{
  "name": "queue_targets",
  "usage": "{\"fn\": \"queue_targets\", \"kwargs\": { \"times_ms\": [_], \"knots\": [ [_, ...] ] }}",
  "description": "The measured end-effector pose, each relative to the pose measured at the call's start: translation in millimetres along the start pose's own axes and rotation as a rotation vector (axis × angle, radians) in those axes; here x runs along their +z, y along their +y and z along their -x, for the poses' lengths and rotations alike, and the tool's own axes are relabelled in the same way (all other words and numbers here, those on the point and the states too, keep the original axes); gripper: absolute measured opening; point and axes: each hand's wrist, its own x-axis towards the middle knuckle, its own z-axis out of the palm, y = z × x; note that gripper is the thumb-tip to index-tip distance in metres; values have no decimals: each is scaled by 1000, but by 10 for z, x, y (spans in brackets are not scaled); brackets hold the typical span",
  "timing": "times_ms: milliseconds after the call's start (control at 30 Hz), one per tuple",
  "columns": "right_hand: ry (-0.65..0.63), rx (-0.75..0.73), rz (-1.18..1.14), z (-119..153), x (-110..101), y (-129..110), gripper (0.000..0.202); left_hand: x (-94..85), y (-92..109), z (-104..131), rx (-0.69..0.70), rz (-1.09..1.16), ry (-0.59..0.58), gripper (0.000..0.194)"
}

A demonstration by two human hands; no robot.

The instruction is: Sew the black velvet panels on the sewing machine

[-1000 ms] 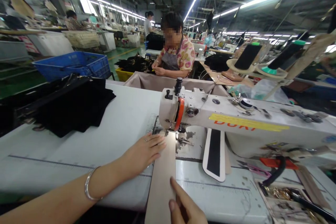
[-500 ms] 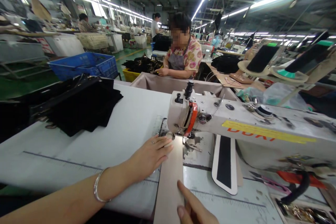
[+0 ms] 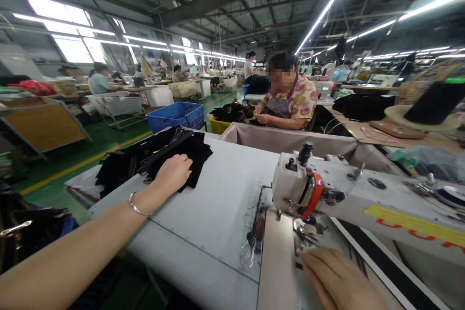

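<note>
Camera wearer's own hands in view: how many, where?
2. Left hand on the black fabric pile; right hand beside the beige strip, near the sewing machine. None hidden, though the picture's bottom edge cuts the right one.

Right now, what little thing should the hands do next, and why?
Maybe the left hand should pinch one of the black pieces, because it's right over them, while the right hand is beside the beige strip.

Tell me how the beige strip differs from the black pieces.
The beige strip is one long, straight band; the black pieces are piled, with uneven edges. The strip reaches in to the sewing machine; the pieces lie apart from it, under the left hand. Both lie at least partly on the worktable.
</note>
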Motion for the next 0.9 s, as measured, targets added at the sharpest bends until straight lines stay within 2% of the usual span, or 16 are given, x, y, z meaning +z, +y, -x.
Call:
{"fn": "queue_targets", "kwargs": {
  "times_ms": [100,200,300,333,367,433,467,567,600,667,800,900],
  "knots": [
    [-79,33,-71,-325,201,-207,30,-95,-40,-55,23,-33,-19,12],
    [-153,109,-71,-394,361,-284,43,-389,3,-102,12,-40,-6,20],
    [-174,186,-65,-362,374,-319,47,-711,261,-47,16,44,23,31],
    [-173,204,-66,-360,354,-334,47,-765,412,6,57,114,-12,33],
    [-173,219,-71,-367,330,-350,47,-775,589,73,124,233,-117,30],
    [-174,234,-88,-395,289,-380,47,-655,975,228,309,436,-320,26],
    [-176,237,-95,-410,276,-393,47,-539,1159,300,384,470,-318,27],
    [-175,259,-90,-431,263,-416,47,-141,1547,417,487,504,-161,35],
    [-174,270,-84,-429,264,-422,47,-47,1613,421,491,520,-140,39],
    [-179,289,-79,-421,262,-433,47,34,1672,400,465,561,-152,33],
    [-208,304,-83,-424,241,-453,47,-68,1708,386,369,608,-178,11],
    [-225,315,-79,-443,221,-463,47,-103,1764,437,325,624,-157,11]
  ]
}}
